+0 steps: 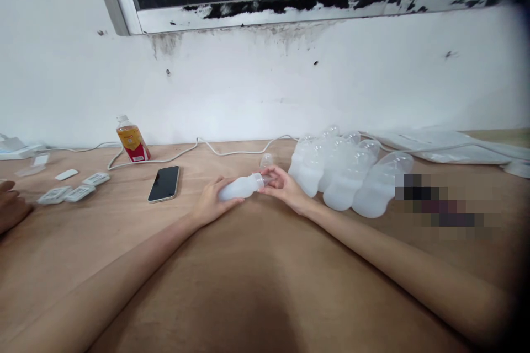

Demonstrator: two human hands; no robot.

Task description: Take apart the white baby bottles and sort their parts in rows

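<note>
Over the wooden table, my left hand [215, 201] is wrapped round the body of a frosted white plastic bottle [240, 188], which lies tilted sideways with its neck to the right. My right hand [285, 190] pinches a clear dome cap [270, 180] at the neck end; whether the cap is seated there I cannot tell. Just behind the hands, a loose clear dome cap [266, 160] rests on the table. To the right of my right hand lies a cluster of several similar frosted bottles [338, 190] with clear domed tops.
A dark phone [164, 183] and a drink bottle [133, 140] are on the left. A white cable [236, 153] runs along the wall. Several small white cases [79, 193] lie near another person's hand [12, 207]. A plastic bag [439, 146] lies at the back right.
</note>
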